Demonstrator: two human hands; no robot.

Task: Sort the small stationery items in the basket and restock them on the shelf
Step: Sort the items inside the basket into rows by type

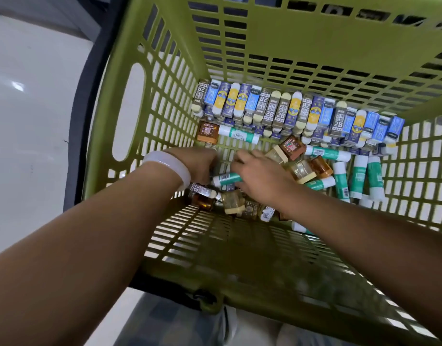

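both hands are down in the green basket (150,101). right hand (261,177) has its fingers curled round a green-and-white glue stick (227,178), lying flat, long axis left-right, white cap pointing left. left hand (201,164) is curled down into the pile, can't tell what it's pinching. erasers (285,108) are lined up along the far wall.

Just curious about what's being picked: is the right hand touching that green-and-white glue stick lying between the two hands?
Touching. In the head view the right hand lies over one end of the glue stick, with no gap showing between them.
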